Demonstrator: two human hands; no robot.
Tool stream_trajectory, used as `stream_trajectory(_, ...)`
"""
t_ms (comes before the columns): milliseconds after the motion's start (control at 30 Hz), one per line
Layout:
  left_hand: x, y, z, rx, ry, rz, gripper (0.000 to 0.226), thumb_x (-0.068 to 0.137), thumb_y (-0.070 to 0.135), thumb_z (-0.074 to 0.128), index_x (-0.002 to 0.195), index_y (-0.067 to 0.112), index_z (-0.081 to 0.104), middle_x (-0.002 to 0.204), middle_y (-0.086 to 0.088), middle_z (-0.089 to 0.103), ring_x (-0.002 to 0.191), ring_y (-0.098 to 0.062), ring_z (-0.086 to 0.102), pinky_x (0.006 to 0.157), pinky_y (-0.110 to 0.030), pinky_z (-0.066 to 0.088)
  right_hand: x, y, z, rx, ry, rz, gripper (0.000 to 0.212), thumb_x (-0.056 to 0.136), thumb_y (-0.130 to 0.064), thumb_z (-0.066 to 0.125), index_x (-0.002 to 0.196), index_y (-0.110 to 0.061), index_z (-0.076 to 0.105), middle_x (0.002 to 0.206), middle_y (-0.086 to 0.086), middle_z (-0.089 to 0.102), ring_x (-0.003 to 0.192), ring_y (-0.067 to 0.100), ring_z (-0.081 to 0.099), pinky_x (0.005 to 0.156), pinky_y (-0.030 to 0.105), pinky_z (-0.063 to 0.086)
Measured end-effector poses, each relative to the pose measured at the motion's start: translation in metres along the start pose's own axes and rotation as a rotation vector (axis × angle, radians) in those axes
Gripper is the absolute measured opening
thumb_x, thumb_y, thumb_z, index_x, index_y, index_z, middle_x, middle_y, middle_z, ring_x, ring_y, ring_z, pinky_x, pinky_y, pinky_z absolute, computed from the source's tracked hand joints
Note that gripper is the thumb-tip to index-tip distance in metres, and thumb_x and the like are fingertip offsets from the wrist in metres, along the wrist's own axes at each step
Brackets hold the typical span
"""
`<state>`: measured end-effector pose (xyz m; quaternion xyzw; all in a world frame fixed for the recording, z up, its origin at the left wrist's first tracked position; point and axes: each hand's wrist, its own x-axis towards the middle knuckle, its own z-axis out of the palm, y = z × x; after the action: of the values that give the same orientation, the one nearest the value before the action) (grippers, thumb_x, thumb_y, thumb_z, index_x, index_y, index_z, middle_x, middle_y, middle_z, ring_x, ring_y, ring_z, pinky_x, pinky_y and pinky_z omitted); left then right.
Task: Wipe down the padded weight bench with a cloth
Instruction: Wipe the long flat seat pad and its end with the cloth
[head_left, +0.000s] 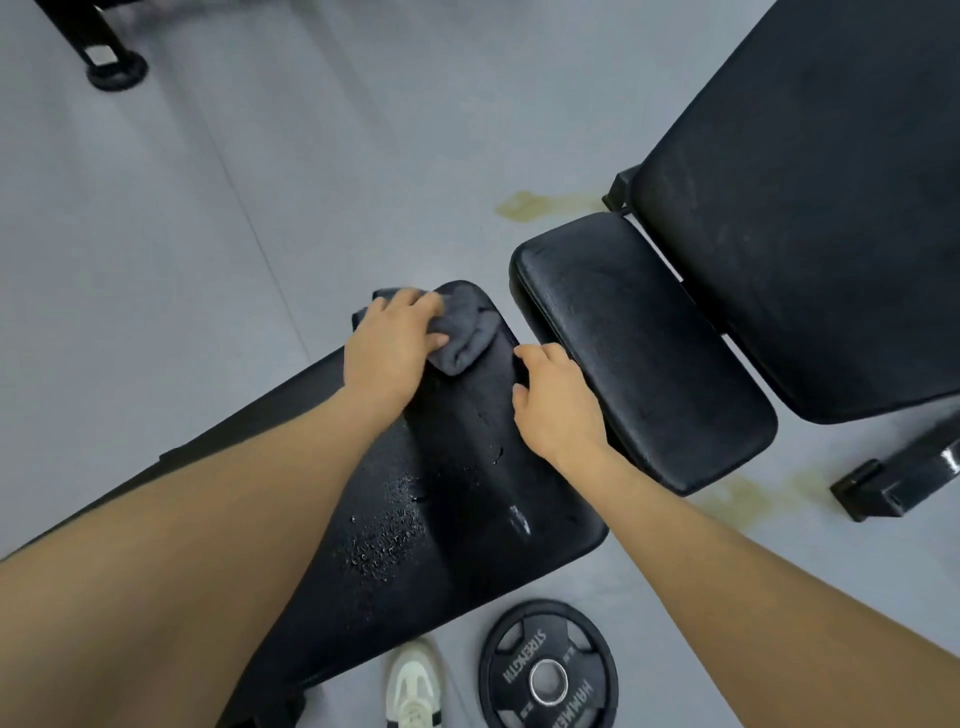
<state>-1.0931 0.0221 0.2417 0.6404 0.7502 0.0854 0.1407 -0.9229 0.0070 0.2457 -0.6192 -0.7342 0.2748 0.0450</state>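
A black padded weight bench (457, 499) runs from the lower left toward the centre, with water droplets beading on its near part. At its far end lies a bunched dark grey cloth (467, 332). My left hand (389, 343) presses on the cloth, fingers curled over its folds. My right hand (556, 400) rests on the bench's right edge, fingers bent over the side of the pad.
A second black bench stands to the right, with a seat pad (644, 353) and a back pad (810, 208). A black weight plate (548, 675) and a white shoe (415, 686) are on the grey floor below. Yellowish stains (524, 205) mark the floor.
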Motion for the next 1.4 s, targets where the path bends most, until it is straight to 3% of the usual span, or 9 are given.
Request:
stream_trajectory(133, 0.005, -0.001, -0.003, -0.049, 0.019, -0.151, 0.026, 0.089, 0.031, 0.058, 0.112, 0.018, 0.057, 0.113, -0.009, 0.056, 0.103, -0.035, 0.054, 0.075, -0.039, 0.041, 0.001, 0.005, 0.000, -0.040, -0.011, -0.035, 0.046, 0.092, -0.007, 0.048, 0.136, -0.016, 0.040, 0.133, 0.003, 0.044, 0.112, 0.023, 0.047, 0.081, 0.039, 0.051)
stream_trajectory(300, 0.023, 0.029, 0.008, -0.186, 0.065, -0.082, 0.025, 0.087, 0.025, 0.061, 0.112, 0.020, 0.060, 0.115, -0.004, 0.057, 0.106, -0.029, 0.052, 0.083, -0.039, 0.043, 0.000, 0.011, 0.002, -0.085, -0.008, -0.085, 0.045, 0.096, -0.013, 0.044, 0.140, -0.017, 0.037, 0.134, 0.000, 0.044, 0.112, 0.024, 0.046, 0.083, 0.038, 0.048)
stream_trajectory(467, 0.017, 0.008, 0.009, -0.034, 0.015, -0.014, 0.028, 0.092, 0.031, 0.053, 0.119, 0.024, 0.054, 0.124, -0.002, 0.053, 0.114, -0.030, 0.046, 0.086, -0.042, 0.040, 0.001, 0.011, -0.002, -0.098, -0.020, -0.100, 0.045, 0.096, -0.014, 0.044, 0.140, -0.017, 0.037, 0.137, 0.001, 0.044, 0.115, 0.025, 0.046, 0.085, 0.036, 0.043)
stream_trajectory(633, 0.004, 0.001, 0.000, -0.003, -0.030, -0.254, 0.029, 0.094, 0.035, 0.049, 0.118, 0.018, 0.052, 0.123, -0.008, 0.051, 0.113, -0.034, 0.047, 0.077, -0.040, 0.037, 0.001, 0.011, -0.004, -0.122, -0.030, -0.110, 0.045, 0.097, -0.013, 0.044, 0.141, -0.017, 0.036, 0.136, 0.001, 0.045, 0.114, 0.024, 0.048, 0.085, 0.032, 0.043)
stream_trajectory(733, 0.004, 0.014, 0.003, -0.121, 0.039, -0.377, 0.028, 0.094, 0.032, 0.049, 0.118, 0.018, 0.053, 0.124, -0.009, 0.051, 0.113, -0.032, 0.048, 0.076, -0.037, 0.034, 0.002, 0.013, -0.003, -0.118, -0.039, -0.125, 0.045, 0.097, -0.015, 0.045, 0.141, -0.017, 0.036, 0.136, 0.002, 0.045, 0.114, 0.026, 0.048, 0.085, 0.034, 0.044)
stream_trajectory(833, 0.015, 0.040, 0.007, -0.218, 0.037, -0.244, 0.031, 0.092, 0.033, 0.054, 0.120, 0.022, 0.055, 0.127, -0.004, 0.051, 0.114, -0.030, 0.049, 0.080, -0.036, 0.038, 0.002, 0.015, -0.002, -0.111, -0.025, -0.130, 0.045, 0.095, -0.016, 0.047, 0.139, -0.017, 0.039, 0.134, 0.003, 0.046, 0.113, 0.028, 0.049, 0.084, 0.039, 0.045)
stream_trajectory(967, 0.010, 0.034, 0.011, -0.093, 0.015, -0.050, 0.033, 0.091, 0.031, 0.056, 0.123, 0.021, 0.053, 0.126, -0.003, 0.050, 0.113, -0.031, 0.046, 0.078, -0.037, 0.039, 0.001, 0.015, -0.001, -0.118, -0.018, -0.136, 0.043, 0.095, -0.016, 0.047, 0.137, -0.015, 0.041, 0.132, 0.004, 0.047, 0.111, 0.030, 0.050, 0.083, 0.042, 0.047)
stream_trajectory(1267, -0.021, -0.011, 0.004, -0.091, 0.036, -0.437, 0.031, 0.093, 0.032, 0.051, 0.121, 0.017, 0.052, 0.125, -0.009, 0.052, 0.112, -0.034, 0.050, 0.081, -0.041, 0.040, 0.002, 0.016, -0.002, -0.128, -0.041, -0.155, 0.043, 0.097, -0.012, 0.044, 0.139, -0.015, 0.038, 0.132, 0.004, 0.047, 0.107, 0.027, 0.052, 0.080, 0.037, 0.048)
stream_trajectory(1400, 0.015, 0.042, 0.008, -0.195, 0.026, -0.244, 0.026, 0.091, 0.035, 0.055, 0.114, 0.022, 0.056, 0.122, -0.003, 0.055, 0.111, -0.029, 0.052, 0.079, -0.038, 0.039, 0.002, 0.015, -0.002, -0.151, -0.018, -0.148, 0.041, 0.096, -0.016, 0.046, 0.137, -0.015, 0.039, 0.130, 0.004, 0.047, 0.107, 0.029, 0.052, 0.081, 0.040, 0.047)
